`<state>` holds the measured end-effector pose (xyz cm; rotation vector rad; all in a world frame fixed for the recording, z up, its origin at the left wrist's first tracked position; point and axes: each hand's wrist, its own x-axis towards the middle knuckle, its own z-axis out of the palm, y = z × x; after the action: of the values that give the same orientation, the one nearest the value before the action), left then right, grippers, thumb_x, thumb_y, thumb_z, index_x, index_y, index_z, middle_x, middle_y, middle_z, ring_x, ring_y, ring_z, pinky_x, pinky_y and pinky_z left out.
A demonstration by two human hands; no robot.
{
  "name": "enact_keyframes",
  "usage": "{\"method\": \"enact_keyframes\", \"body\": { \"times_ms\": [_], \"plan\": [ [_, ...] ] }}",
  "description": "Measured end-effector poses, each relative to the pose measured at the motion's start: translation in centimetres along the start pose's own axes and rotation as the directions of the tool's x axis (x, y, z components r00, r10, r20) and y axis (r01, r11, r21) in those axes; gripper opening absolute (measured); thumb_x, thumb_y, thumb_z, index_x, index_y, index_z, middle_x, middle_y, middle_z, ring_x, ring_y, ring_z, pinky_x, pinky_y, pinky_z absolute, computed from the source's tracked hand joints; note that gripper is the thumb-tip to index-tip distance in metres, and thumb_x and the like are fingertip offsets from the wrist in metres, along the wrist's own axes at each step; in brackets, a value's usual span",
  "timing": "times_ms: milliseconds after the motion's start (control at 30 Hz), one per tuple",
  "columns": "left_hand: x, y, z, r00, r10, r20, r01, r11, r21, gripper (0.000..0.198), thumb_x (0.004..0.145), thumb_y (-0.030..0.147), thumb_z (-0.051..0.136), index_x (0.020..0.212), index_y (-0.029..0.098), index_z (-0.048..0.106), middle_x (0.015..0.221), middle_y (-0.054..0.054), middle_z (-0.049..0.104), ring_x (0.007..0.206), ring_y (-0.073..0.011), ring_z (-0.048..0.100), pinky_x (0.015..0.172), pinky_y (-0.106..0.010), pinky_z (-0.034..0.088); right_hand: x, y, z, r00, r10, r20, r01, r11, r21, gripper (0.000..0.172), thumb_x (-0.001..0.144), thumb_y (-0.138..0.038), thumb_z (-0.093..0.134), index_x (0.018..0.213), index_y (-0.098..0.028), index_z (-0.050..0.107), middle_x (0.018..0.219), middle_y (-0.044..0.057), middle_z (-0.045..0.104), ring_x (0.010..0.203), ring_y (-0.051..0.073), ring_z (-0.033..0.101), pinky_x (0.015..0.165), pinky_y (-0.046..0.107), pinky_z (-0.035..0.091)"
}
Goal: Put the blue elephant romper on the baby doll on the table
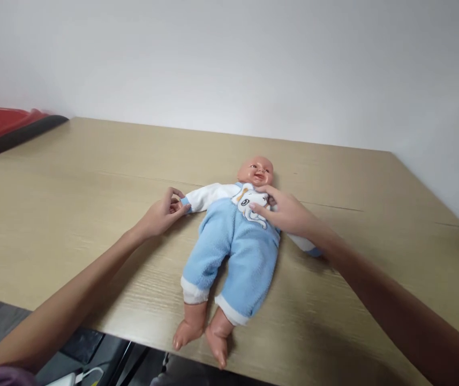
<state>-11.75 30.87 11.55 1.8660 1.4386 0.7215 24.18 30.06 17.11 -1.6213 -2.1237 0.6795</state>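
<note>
A baby doll (233,241) in a light blue fleece suit with white sleeves lies on its back on the wooden table (92,177), head away from me and bare feet at the near edge. My left hand (164,213) pinches the cuff of the doll's outstretched arm on the left. My right hand (287,212) rests on the doll's chest by the white animal patch, its fingers closed on the fabric near the collar. The doll's other arm is mostly hidden under my right wrist.
A red seat with a black edge (0,128) stands beyond the table's far left corner. A plain white wall runs behind the table. Below the near edge lie a dark floor and a white cable (88,375).
</note>
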Motion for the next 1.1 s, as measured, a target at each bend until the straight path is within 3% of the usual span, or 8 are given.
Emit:
{"method": "enact_keyframes", "body": {
  "times_ms": [100, 200, 433, 633, 733, 833, 933, 1100],
  "plan": [
    [0.1, 0.3, -0.3, 1.000, 0.018, -0.008, -0.017, 0.991, 0.130, 0.043, 0.100, 0.066, 0.055, 0.116, 0.026, 0.052, 0.078, 0.003, 0.067, 0.067, -0.0200, 0.063, 0.067, -0.030, 0.045, -3.5, 2.8, 0.3, 0.997, 0.035, 0.069, -0.048, 0.978, 0.202, 0.059, 0.096, -0.062, 0.068, 0.142, -0.027, 0.060, 0.098, 0.005, 0.079, 0.088, 0.025, 0.075, 0.078, 0.036, 0.059],
    [0.3, 0.2, -0.5, 0.998, 0.053, -0.021, -0.046, 0.966, 0.254, 0.043, 0.098, 0.066, 0.055, 0.115, 0.027, 0.055, 0.078, 0.001, 0.070, 0.069, -0.0235, 0.066, 0.067, -0.032, 0.045, -6.8, 4.7, 0.7, 0.996, 0.073, 0.057, -0.086, 0.955, 0.284, 0.049, 0.097, -0.061, 0.066, 0.133, -0.028, 0.063, 0.094, 0.004, 0.078, 0.085, 0.026, 0.075, 0.075, 0.038, 0.061],
    [1.0, 0.1, -0.6, 0.990, 0.138, 0.004, -0.125, 0.881, 0.455, 0.038, 0.101, 0.059, 0.049, 0.115, 0.026, 0.059, 0.076, -0.002, 0.069, 0.073, -0.0281, 0.063, 0.072, -0.036, 0.044, -11.4, 5.9, 2.3, 0.979, -0.097, -0.182, 0.095, 0.995, -0.018, 0.014, 0.105, -0.037, 0.057, 0.114, -0.033, 0.068, 0.116, 0.007, 0.076, 0.110, 0.030, 0.073, 0.095, 0.047, 0.059],
    [1.4, 0.0, -1.3, 0.978, 0.205, 0.024, -0.176, 0.770, 0.613, 0.039, 0.098, 0.053, 0.048, 0.116, 0.022, 0.062, 0.114, -0.016, 0.068, 0.103, -0.0378, 0.064, 0.095, -0.052, 0.051, -13.4, 8.5, 2.3, 0.912, -0.184, -0.367, 0.086, 0.960, -0.267, 0.030, 0.103, -0.036, 0.059, 0.133, -0.032, 0.063, 0.135, 0.011, 0.069, 0.129, 0.034, 0.066, 0.110, 0.055, 0.051],
    [1.7, 2.3, -1.1, 0.952, 0.304, -0.024, -0.228, 0.764, 0.604, 0.037, 0.098, 0.047, 0.049, 0.119, 0.020, 0.062, 0.133, -0.020, 0.062, 0.124, -0.0424, 0.055, 0.109, -0.060, 0.045, -14.4, 10.8, 1.5, 0.882, -0.127, -0.454, -0.025, 0.949, -0.315, 0.051, 0.097, -0.048, 0.065, 0.145, -0.032, 0.057, 0.141, 0.016, 0.066, 0.134, 0.043, 0.062, 0.109, 0.063, 0.050],
    [2.4, 7.0, 0.9, 0.887, 0.462, -0.007, -0.408, 0.790, 0.458, 0.035, 0.104, 0.045, 0.051, 0.125, 0.020, 0.062, 0.134, -0.017, 0.063, 0.126, -0.0378, 0.056, 0.113, -0.055, 0.044, -15.0, 12.4, 1.0, 0.906, 0.053, -0.420, -0.146, 0.970, -0.194, 0.066, 0.090, -0.051, 0.071, 0.151, -0.037, 0.051, 0.136, 0.019, 0.070, 0.123, 0.044, 0.070, 0.098, 0.060, 0.057],
    [3.9, 12.1, 4.6, 0.750, 0.639, 0.170, -0.660, 0.705, 0.259, 0.028, 0.106, 0.040, 0.054, 0.127, 0.023, 0.065, 0.133, -0.012, 0.068, 0.127, -0.0333, 0.060, 0.113, -0.048, 0.045, -14.9, 12.6, 0.6, 0.919, 0.235, -0.316, -0.237, 0.971, 0.031, 0.051, 0.089, -0.046, 0.073, 0.137, -0.037, 0.059, 0.115, 0.015, 0.078, 0.101, 0.038, 0.078, 0.081, 0.051, 0.062],
    [7.6, 16.0, 10.6, 0.535, 0.672, 0.512, -0.831, 0.528, 0.176, 0.016, 0.090, 0.031, 0.080, 0.104, 0.024, 0.075, 0.108, -0.010, 0.076, 0.108, -0.0329, 0.066, 0.103, -0.046, 0.048, -13.3, 10.7, -1.3, 0.887, 0.158, -0.435, -0.109, 0.985, 0.135, 0.034, 0.083, -0.048, 0.082, 0.106, -0.028, 0.066, 0.096, 0.007, 0.076, 0.087, 0.030, 0.075, 0.076, 0.042, 0.059]
  ]
}}
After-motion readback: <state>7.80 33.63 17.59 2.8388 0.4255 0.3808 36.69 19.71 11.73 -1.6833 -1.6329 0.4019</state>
